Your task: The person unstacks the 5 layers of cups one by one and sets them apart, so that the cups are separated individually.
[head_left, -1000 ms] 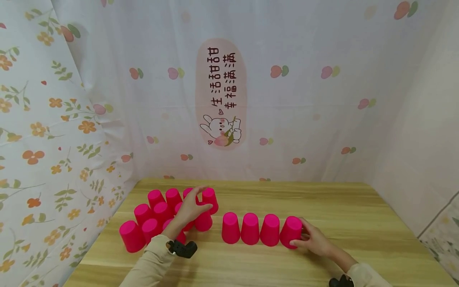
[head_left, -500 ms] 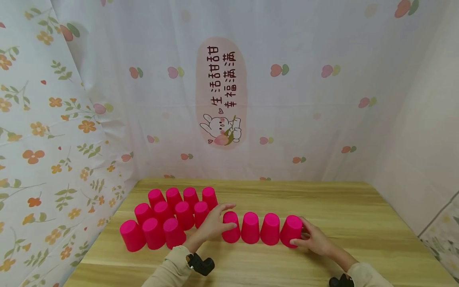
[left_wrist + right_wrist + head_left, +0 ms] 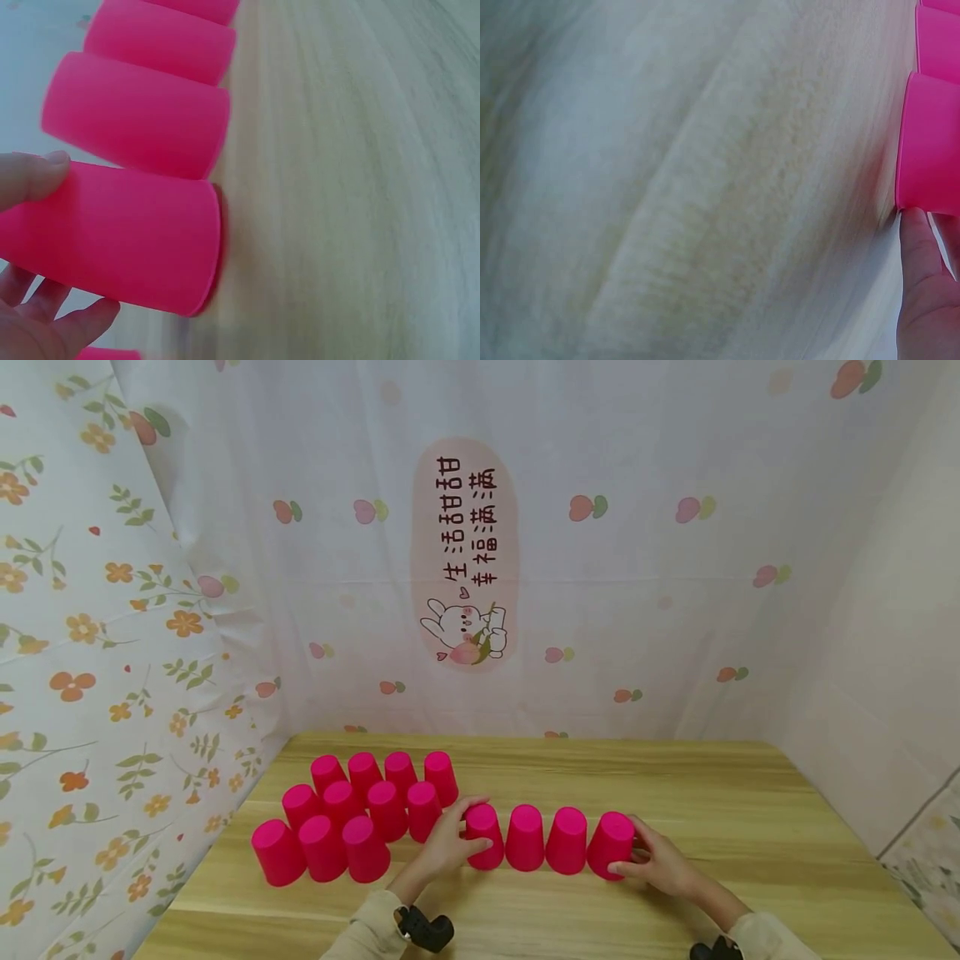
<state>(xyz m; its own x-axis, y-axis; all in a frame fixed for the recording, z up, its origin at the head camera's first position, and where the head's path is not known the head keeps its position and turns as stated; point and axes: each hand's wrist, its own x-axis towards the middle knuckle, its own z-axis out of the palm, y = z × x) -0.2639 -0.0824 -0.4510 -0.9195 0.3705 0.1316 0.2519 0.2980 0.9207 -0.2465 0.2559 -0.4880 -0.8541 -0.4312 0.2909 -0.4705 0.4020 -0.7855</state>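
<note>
Several pink plastic cups stand upside down in a short row on the wooden table (image 3: 720, 810). At the row's left end my left hand (image 3: 444, 847) grips the end cup (image 3: 484, 835), thumb in front and fingers behind. The left wrist view has this cup (image 3: 127, 236) upright on the wood, between thumb and fingers. My right hand (image 3: 662, 865) holds the cup (image 3: 611, 845) at the right end, thumb at its lower front. Two more cups, a left one (image 3: 524, 838) and a right one (image 3: 567, 841), stand between them. Seen from the right wrist, the thumb meets the cup's rim.
To the left, more upside-down pink cups stand in three rows: back (image 3: 364, 770), middle (image 3: 387, 814) and front (image 3: 324, 850). A patterned white curtain (image 3: 600, 610) hangs behind the table, with another floral cloth (image 3: 97, 677) along the left side.
My left hand has moved from above the left group of cups to the right and now holds the short row's left-end cup. My right hand stays at its cup.
</note>
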